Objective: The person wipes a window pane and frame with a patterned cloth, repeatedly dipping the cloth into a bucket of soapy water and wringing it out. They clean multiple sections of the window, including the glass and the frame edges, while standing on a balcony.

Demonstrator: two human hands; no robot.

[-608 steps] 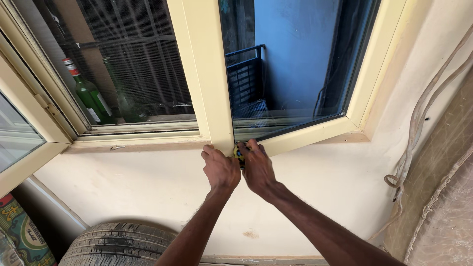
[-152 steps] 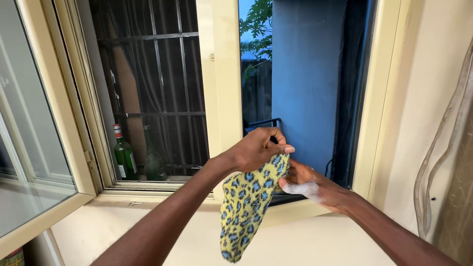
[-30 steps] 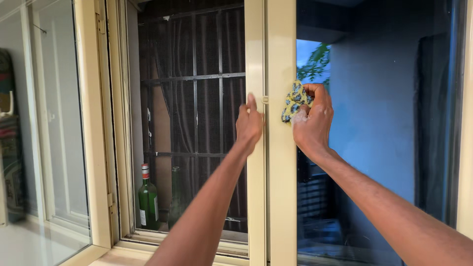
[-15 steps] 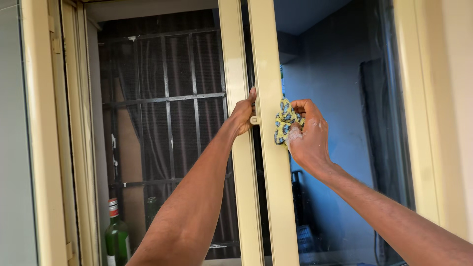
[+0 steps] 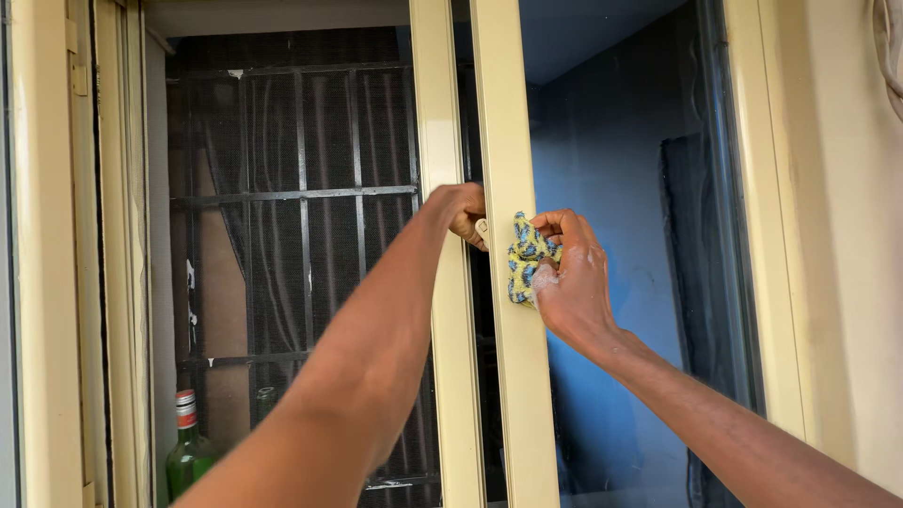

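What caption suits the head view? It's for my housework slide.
Right hand presses a soapy yellow-and-blue cloth against a cream window frame while the left hand grips its edge.

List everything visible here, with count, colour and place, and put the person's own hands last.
Window frame uprights: two, cream, centre, side by side.
Glass pane: one, bluish reflection, right of the uprights.
Security bars: one grille, dark, behind the left opening.
Bottle: one, green with red cap, lower left.
Cables: pale, top right on the wall.
Cloth: one, yellow with blue spots, bunched against the right upright.
Left hand: gripping the uprights' edge.
Right hand: soapy, holding the cloth.
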